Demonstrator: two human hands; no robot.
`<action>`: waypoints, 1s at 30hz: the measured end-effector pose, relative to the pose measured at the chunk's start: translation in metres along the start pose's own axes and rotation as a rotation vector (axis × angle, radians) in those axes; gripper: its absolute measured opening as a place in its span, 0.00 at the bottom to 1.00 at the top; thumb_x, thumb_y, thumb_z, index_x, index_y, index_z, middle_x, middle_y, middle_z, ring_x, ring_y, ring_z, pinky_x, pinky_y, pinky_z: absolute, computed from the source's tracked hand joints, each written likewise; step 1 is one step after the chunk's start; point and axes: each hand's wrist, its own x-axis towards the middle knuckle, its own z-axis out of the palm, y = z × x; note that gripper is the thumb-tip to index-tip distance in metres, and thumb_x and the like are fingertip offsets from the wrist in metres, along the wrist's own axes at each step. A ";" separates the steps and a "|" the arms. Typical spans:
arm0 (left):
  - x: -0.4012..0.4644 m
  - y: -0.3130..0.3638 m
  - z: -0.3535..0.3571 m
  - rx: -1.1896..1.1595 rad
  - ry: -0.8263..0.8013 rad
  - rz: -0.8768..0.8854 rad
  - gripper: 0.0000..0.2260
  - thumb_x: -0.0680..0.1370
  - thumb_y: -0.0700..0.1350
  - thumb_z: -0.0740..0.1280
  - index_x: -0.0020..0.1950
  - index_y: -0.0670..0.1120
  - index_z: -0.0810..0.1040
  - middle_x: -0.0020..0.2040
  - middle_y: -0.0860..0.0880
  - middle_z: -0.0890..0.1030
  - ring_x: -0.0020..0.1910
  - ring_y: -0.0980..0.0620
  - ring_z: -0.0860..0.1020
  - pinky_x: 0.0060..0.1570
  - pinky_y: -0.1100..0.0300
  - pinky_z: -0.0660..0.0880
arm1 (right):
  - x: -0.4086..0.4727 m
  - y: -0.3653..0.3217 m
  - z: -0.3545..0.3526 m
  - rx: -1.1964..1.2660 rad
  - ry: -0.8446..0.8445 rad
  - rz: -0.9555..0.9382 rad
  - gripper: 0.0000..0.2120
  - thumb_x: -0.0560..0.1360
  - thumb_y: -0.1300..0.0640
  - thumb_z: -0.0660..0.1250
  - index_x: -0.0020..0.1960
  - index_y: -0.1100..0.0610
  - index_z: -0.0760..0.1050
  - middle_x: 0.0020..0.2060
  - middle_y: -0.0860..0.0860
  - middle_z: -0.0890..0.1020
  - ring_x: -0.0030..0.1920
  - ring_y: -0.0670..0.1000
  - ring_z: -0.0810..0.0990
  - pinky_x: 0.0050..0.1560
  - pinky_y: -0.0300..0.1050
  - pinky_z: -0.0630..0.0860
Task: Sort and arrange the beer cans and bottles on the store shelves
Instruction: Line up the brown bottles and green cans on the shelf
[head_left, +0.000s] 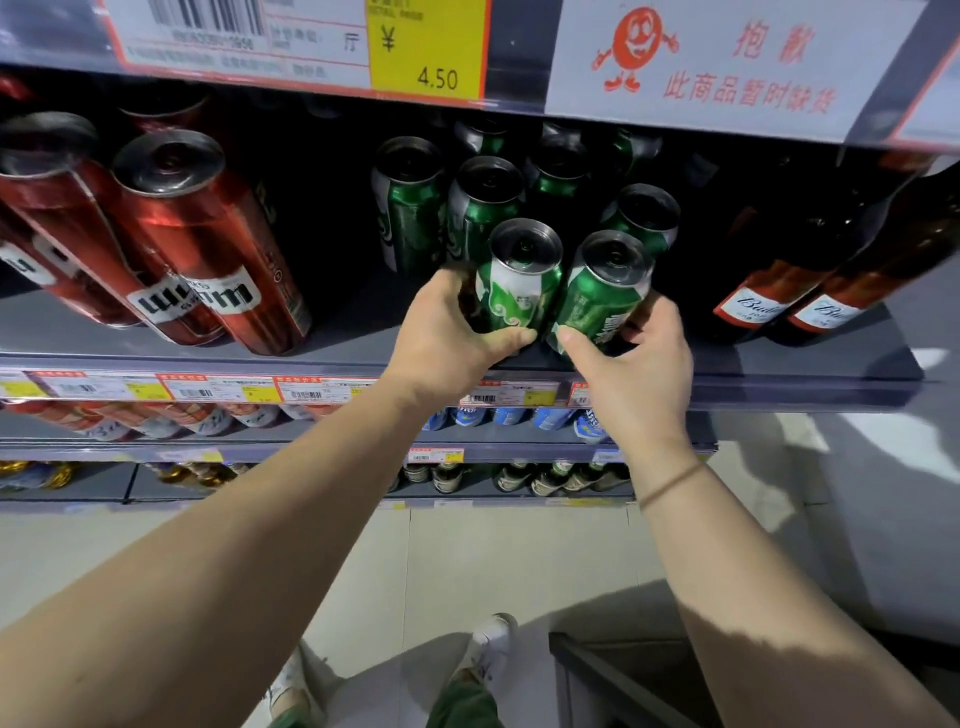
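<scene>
Two green beer cans stand at the front edge of the grey shelf (337, 332). My left hand (447, 332) is wrapped around the left green can (519, 280), thumb across its base. My right hand (639, 358) grips the right green can (602, 291), which leans slightly to the right. Behind them several more green cans (483, 208) stand in rows going back into the dark. Tall red cans (208, 244) fill the left of the same shelf. Brown Budweiser bottles (831, 280) stand at the right.
A shelf rail with a yellow 4.50 price tag (426, 47) hangs close overhead. Lower shelves hold red and blue cans (519, 415) and green bottles (519, 475). A dark cart or step frame (613, 675) stands on the floor by my feet.
</scene>
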 end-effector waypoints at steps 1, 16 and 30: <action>0.002 -0.001 0.002 -0.007 -0.011 -0.009 0.27 0.65 0.52 0.80 0.59 0.50 0.74 0.53 0.58 0.78 0.53 0.69 0.74 0.53 0.76 0.68 | 0.002 0.001 -0.001 0.003 0.009 0.000 0.32 0.62 0.42 0.75 0.62 0.52 0.71 0.54 0.47 0.80 0.56 0.50 0.77 0.60 0.56 0.72; 0.003 -0.011 -0.025 -0.050 0.211 0.032 0.15 0.70 0.39 0.68 0.54 0.51 0.73 0.46 0.59 0.78 0.44 0.67 0.77 0.42 0.76 0.72 | 0.028 0.002 -0.026 0.104 0.031 -0.045 0.28 0.68 0.66 0.62 0.67 0.54 0.64 0.61 0.52 0.72 0.59 0.53 0.73 0.62 0.54 0.72; 0.072 -0.018 -0.017 -0.149 0.318 0.001 0.64 0.56 0.54 0.83 0.79 0.46 0.44 0.74 0.47 0.65 0.73 0.54 0.63 0.70 0.65 0.59 | 0.052 0.013 -0.018 0.132 0.015 -0.089 0.32 0.69 0.68 0.60 0.72 0.52 0.62 0.64 0.54 0.74 0.63 0.55 0.74 0.66 0.51 0.69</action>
